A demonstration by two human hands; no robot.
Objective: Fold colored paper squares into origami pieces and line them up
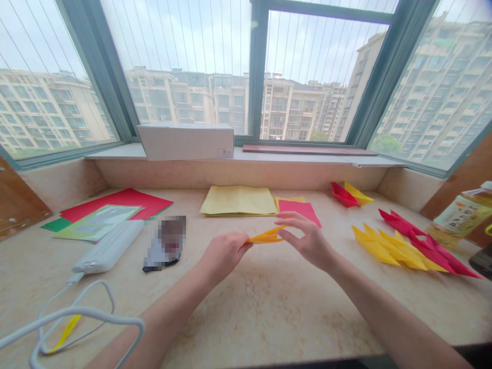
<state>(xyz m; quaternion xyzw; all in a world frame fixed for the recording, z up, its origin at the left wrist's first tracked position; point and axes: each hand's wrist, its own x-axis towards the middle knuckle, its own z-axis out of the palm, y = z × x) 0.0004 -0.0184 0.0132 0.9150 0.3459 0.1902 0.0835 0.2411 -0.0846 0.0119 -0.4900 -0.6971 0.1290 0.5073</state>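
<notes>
My left hand (225,253) pinches one end of a narrow folded orange-yellow paper (266,236) between thumb and fingers. My right hand (309,241) hovers at the paper's other end, its thumb and forefinger spread apart around the tip. Behind them lie a pale yellow paper stack (238,201) and a red paper square (300,211). To the right rest a joined red-and-yellow folded paper piece (348,195), overlapping yellow folded pieces (384,247) and red folded pieces (426,241).
A marble counter (269,307) runs under a window. At left lie red paper (119,201), a printed card (96,223), a white power bank (109,246), a pixelated object (165,243) and a white cable (77,320). An oil bottle (461,215) stands at right; a white box (184,142) sits on the sill.
</notes>
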